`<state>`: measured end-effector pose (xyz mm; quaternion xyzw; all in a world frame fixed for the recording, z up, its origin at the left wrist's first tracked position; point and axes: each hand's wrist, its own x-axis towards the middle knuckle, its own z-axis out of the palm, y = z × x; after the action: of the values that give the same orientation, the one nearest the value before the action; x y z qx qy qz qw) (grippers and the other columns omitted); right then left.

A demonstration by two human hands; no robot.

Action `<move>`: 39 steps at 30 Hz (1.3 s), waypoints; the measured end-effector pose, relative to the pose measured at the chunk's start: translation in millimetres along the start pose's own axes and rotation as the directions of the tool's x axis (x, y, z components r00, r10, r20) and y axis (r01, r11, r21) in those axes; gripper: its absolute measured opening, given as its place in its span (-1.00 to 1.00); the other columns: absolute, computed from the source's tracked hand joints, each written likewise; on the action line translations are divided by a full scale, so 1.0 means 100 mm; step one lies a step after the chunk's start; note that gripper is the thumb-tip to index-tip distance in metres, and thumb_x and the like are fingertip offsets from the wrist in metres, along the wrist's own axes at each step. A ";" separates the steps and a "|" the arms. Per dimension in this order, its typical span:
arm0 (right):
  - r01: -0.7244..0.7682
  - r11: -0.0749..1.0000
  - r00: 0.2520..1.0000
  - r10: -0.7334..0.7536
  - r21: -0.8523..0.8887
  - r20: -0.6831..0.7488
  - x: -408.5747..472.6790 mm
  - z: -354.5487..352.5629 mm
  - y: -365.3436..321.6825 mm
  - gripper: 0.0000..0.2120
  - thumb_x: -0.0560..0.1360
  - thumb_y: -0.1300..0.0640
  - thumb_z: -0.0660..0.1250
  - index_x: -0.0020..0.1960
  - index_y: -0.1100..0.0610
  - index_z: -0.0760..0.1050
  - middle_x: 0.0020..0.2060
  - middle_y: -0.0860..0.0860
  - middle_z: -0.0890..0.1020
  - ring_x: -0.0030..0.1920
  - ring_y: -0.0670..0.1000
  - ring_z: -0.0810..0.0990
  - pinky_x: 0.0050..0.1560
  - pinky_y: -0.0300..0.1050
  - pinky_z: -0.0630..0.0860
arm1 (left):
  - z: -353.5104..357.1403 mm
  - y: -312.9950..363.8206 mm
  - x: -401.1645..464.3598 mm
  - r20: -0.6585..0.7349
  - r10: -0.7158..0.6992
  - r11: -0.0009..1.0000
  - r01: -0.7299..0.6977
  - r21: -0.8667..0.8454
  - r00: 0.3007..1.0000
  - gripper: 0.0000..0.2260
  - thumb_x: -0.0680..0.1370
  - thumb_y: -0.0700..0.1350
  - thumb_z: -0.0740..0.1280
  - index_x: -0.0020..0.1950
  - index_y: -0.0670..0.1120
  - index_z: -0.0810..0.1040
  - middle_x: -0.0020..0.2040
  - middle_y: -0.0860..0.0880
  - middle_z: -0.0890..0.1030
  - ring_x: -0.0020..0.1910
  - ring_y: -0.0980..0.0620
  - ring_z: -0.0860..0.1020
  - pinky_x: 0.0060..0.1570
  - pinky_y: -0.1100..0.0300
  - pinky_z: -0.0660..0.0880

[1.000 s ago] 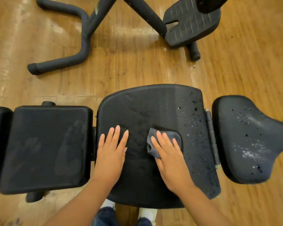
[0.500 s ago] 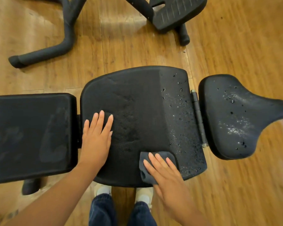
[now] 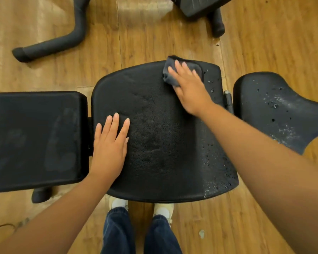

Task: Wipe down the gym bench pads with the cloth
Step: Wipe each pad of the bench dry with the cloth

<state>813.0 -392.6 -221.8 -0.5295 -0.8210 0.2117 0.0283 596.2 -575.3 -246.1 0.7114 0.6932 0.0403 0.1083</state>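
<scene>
- The right hand [image 3: 190,88] lies flat on a folded dark grey cloth [image 3: 182,70], fingers straight and slightly spread, pressing it onto the far edge of the middle pad [image 3: 160,143]; the fingers are not curled around the cloth.
- The cloth looks soft and thick, bunched into a rounded wad that overhangs the pad's far rim a little.
- The left hand [image 3: 109,145] rests palm down on the near left part of the same pad, fingers straight and close together, holding nothing.
- The middle pad is wide, black, with rounded corners and a pebbled, leather-like grain; a strip along its right side carries water droplets and pale specks.
- The left pad [image 3: 35,140] is a squarish black cushion, smooth and dull, with faint smudges.
- The right pad [image 3: 275,110] is black, curved and tapering to the right, and dotted with droplets.
- A metal hinge [image 3: 228,100] sits between the middle and right pads.
- The floor [image 3: 145,37] is glossy wood-grain planking.
</scene>
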 end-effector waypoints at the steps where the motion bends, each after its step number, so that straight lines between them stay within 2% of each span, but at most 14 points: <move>1: -0.003 1.000 1.000 0.003 -0.004 0.006 0.09 -0.03 0.02 -0.51 0.61 0.20 0.06 0.51 0.08 0.06 0.52 0.05 0.02 0.51 0.06 -0.07 0.46 0.00 -0.14 | 0.00 0.00 0.00 0.000 0.000 1.000 0.000 0.003 1.000 -0.59 0.62 -0.10 0.02 0.48 -0.14 0.23 0.46 -0.25 0.25 0.46 -0.22 0.15 0.42 -0.19 0.08; 6: -0.050 0.996 0.999 0.051 0.077 -0.013 0.11 -0.02 -0.05 -0.54 0.63 0.17 0.03 0.51 0.09 0.07 0.52 0.05 0.01 0.51 0.04 -0.10 0.45 -0.02 -0.19 | -0.01 0.01 0.00 0.002 -0.008 1.000 0.008 0.000 1.000 -0.57 0.59 -0.13 0.11 0.47 -0.15 0.25 0.46 -0.26 0.26 0.46 -0.24 0.18 0.41 -0.20 0.10; 10: -0.016 0.992 0.999 0.020 0.123 -0.027 -0.59 0.16 -0.14 -0.53 0.61 0.20 0.05 0.51 0.08 0.09 0.52 0.04 0.04 0.51 0.00 -0.10 0.47 -0.01 -0.19 | -0.02 0.03 0.01 0.003 -0.012 1.000 0.012 0.007 1.000 -0.57 0.58 -0.16 0.15 0.46 -0.16 0.27 0.45 -0.27 0.27 0.45 -0.25 0.19 0.40 -0.21 0.11; 14: 0.028 0.985 0.994 -0.045 0.167 0.097 -1.77 0.29 -0.24 -0.47 0.54 0.16 0.11 0.50 0.04 0.11 0.50 -0.05 0.05 0.49 -0.10 -0.14 0.48 -0.03 -0.15 | -0.03 0.03 0.01 0.013 -0.007 1.000 0.007 0.014 1.000 -0.57 0.60 -0.15 0.13 0.47 -0.16 0.26 0.46 -0.27 0.25 0.46 -0.25 0.17 0.40 -0.21 0.09; 18: 0.061 0.998 0.966 -0.064 0.020 0.249 -2.71 0.38 -0.26 -0.30 0.44 0.15 0.28 0.51 -0.03 0.07 0.50 -0.06 0.12 0.50 -0.07 -0.04 0.43 -0.05 -0.08 | -0.04 0.04 0.00 0.029 -0.014 1.000 0.013 0.028 0.999 -0.56 0.60 -0.10 0.04 0.47 -0.16 0.24 0.46 -0.27 0.24 0.46 -0.25 0.16 0.41 -0.21 0.08; 20: 0.078 0.997 0.957 -0.072 -0.007 0.282 -2.88 0.39 -0.25 -0.31 0.41 0.09 0.23 0.50 -0.02 0.09 0.48 -0.05 0.21 0.49 -0.05 0.04 0.42 -0.06 -0.03 | -0.04 0.04 0.00 0.029 -0.012 1.000 0.011 0.026 1.000 -0.56 0.60 -0.12 0.06 0.47 -0.16 0.24 0.46 -0.27 0.24 0.46 -0.24 0.15 0.41 -0.20 0.08; 23: 0.073 0.997 0.959 -0.069 -0.003 0.276 -2.87 0.38 -0.22 -0.33 0.42 0.06 0.18 0.51 -0.05 0.07 0.48 -0.08 0.20 0.49 -0.07 0.04 0.42 -0.08 -0.02 | -0.03 0.04 0.00 0.023 -0.011 1.000 0.010 0.018 1.000 -0.57 0.60 -0.14 0.10 0.48 -0.16 0.23 0.47 -0.26 0.23 0.47 -0.23 0.14 0.42 -0.20 0.07; 26: 0.031 0.995 0.970 -0.053 0.094 0.236 -2.73 0.40 -0.21 -0.34 0.47 0.13 0.22 0.50 -0.08 0.07 0.50 -0.11 0.13 0.49 -0.12 -0.02 0.43 -0.09 -0.07 | -0.01 0.03 -0.01 0.007 -0.011 1.000 0.011 0.026 1.000 -0.60 0.65 -0.10 0.04 0.47 -0.16 0.23 0.46 -0.27 0.24 0.46 -0.24 0.15 0.41 -0.20 0.07; 29: -0.009 0.989 0.993 -0.009 0.150 0.114 -2.32 0.39 -0.19 -0.43 0.49 0.13 0.15 0.48 -0.05 0.13 0.48 -0.07 0.15 0.49 -0.12 -0.04 0.45 -0.09 -0.09 | 0.00 0.03 -0.01 0.014 -0.011 0.999 0.011 0.034 1.000 -0.55 0.60 -0.06 -0.03 0.46 -0.17 0.25 0.45 -0.28 0.26 0.45 -0.25 0.17 0.40 -0.21 0.10; 32: -0.030 0.990 0.999 0.023 0.137 0.047 -1.82 0.37 -0.13 -0.48 0.52 0.08 0.04 0.49 -0.01 0.12 0.49 -0.06 0.12 0.49 -0.13 -0.07 0.46 -0.05 -0.08 | -0.01 0.03 0.00 0.011 -0.014 0.999 0.013 0.037 1.000 -0.55 0.60 -0.07 -0.03 0.46 -0.17 0.25 0.45 -0.28 0.26 0.45 -0.25 0.17 0.40 -0.21 0.10; 36: -0.040 0.994 0.999 0.041 0.102 -0.001 -1.31 0.32 -0.03 -0.49 0.54 0.04 -0.06 0.50 -0.01 0.10 0.49 -0.10 0.03 0.48 -0.13 -0.10 0.47 -0.09 -0.17 | 0.01 0.02 -0.01 0.014 -0.012 0.999 0.012 0.046 1.000 -0.54 0.60 -0.07 -0.04 0.47 -0.16 0.24 0.46 -0.27 0.25 0.46 -0.23 0.15 0.41 -0.19 0.07; 39: -0.036 0.995 0.998 0.041 0.094 -0.050 -0.88 0.25 0.07 -0.50 0.56 0.13 0.02 0.50 0.00 0.10 0.50 -0.06 0.04 0.49 -0.08 -0.09 0.45 -0.11 -0.21 | 0.01 0.01 -0.01 0.016 -0.010 0.999 0.009 0.046 1.000 -0.55 0.60 -0.07 -0.03 0.47 -0.16 0.24 0.46 -0.27 0.25 0.46 -0.23 0.15 0.42 -0.18 0.07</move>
<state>850.8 -475.8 -231.9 -0.5488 -0.7988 0.2363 0.0703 597.4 -576.3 -246.9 0.7108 0.6964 0.0183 0.0978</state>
